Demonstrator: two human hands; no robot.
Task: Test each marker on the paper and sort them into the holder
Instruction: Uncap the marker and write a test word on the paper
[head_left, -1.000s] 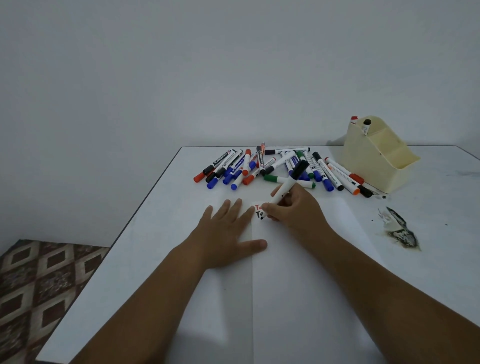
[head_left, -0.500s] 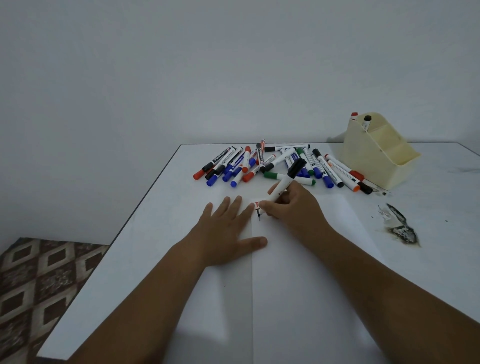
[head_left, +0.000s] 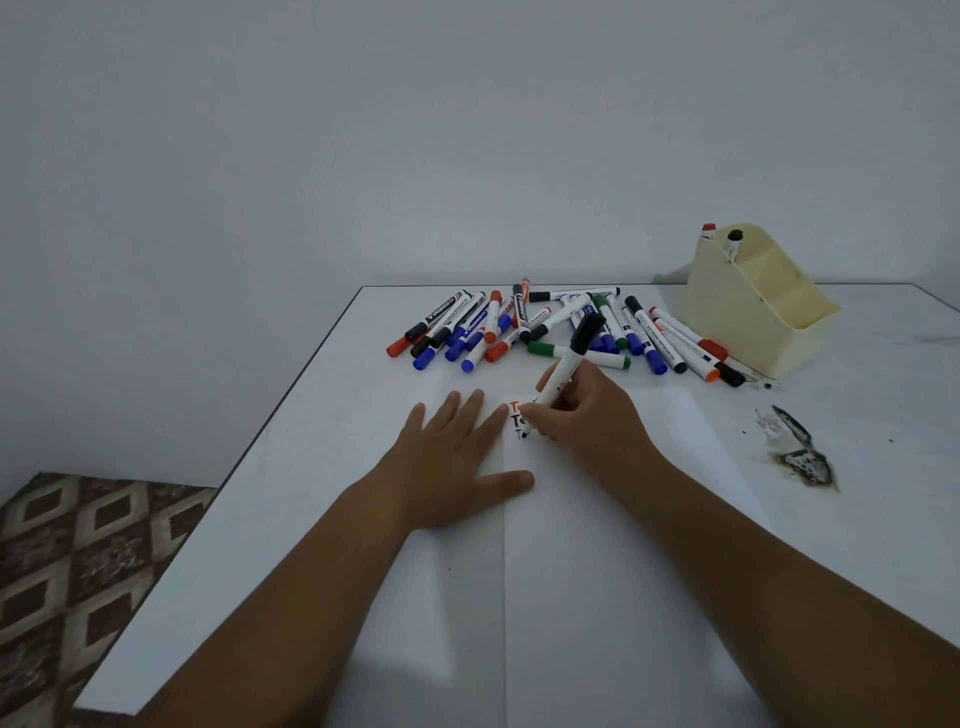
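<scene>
Marker in use: white-barrelled black marker (head_left: 562, 378), tilted, tip on the white paper sheet (head_left: 597, 545) beside red and black test letters.
Right hand (head_left: 587, 415): fingers curled round that marker.
Left hand (head_left: 457, 457): flat, fingers spread, pressing the paper.
Pile: loose mixed-colour markers (head_left: 545, 327) just beyond the paper.
Holder: cream plastic holder (head_left: 753, 312) at the desk's (head_left: 311, 467) far right, two markers inside.

Plain grey wall (head_left: 467, 130); white table (head_left: 322, 441) — patterned floor (head_left: 78, 545)
</scene>
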